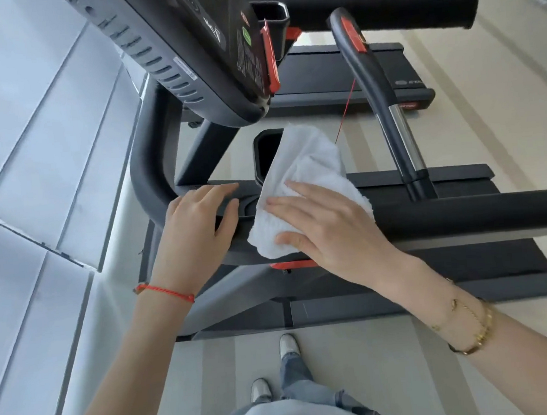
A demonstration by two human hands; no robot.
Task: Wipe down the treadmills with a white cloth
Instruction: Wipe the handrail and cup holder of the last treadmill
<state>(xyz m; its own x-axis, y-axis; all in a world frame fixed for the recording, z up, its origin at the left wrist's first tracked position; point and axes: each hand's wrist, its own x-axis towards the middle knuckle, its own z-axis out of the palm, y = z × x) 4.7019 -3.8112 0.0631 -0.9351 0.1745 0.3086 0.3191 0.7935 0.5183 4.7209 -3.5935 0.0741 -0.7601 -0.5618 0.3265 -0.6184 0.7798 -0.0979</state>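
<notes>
Both flat: right hand [330, 225] presses white cloth [303, 185] onto treadmill [465, 217], left hand [197, 224] braces.

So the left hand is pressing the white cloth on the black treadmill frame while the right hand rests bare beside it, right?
Not quite: the head view shows the hands swapped. The right hand presses the white cloth on the black treadmill frame; the left hand rests bare.

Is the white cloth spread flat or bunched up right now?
Bunched. The white cloth lies crumpled in loose folds under the right hand, which presses it flat-palmed on the treadmill's handrail; one end sticks up past the fingers.
</notes>
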